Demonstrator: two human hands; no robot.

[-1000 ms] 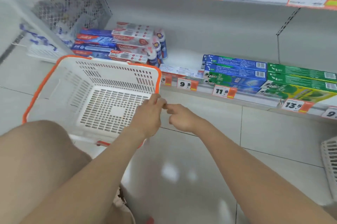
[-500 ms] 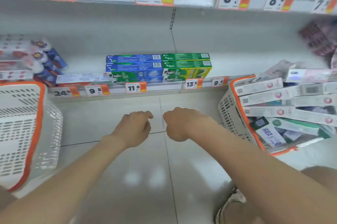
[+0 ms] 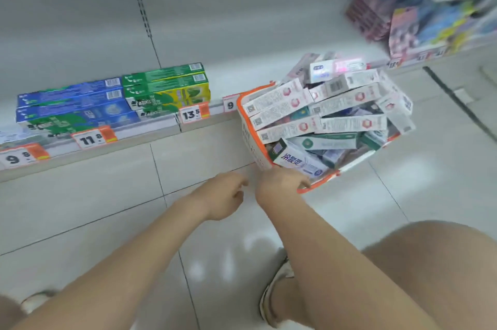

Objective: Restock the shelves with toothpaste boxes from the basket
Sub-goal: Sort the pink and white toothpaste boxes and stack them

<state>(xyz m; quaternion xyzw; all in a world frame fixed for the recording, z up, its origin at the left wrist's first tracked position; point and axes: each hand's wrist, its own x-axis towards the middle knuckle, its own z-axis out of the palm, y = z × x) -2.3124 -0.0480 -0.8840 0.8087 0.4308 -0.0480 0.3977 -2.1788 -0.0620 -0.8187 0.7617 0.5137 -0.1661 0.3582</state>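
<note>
The left forearm [image 3: 121, 262] and right forearm [image 3: 322, 249] are bare from the bottom edge of the frame up to the left hand [image 3: 220, 196] and right hand [image 3: 279, 184] near the centre. A bare knee [image 3: 435, 262] fills the lower right corner. Below centre is a light low-cut shoe [image 3: 277, 286] with a darker rim, and a blurred second pale shoe [image 3: 37, 300] shows at the lower left edge.

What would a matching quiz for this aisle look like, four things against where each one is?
Things: 1 blue toothpaste boxes; 2 green toothpaste boxes; 3 basket; 4 right hand.
Places: A on the floor; B at the basket's near corner; C shelf, above the 11.8 tag; D shelf, above the 13.5 tag.
Pairs: 1-C, 2-D, 3-A, 4-B.
</note>
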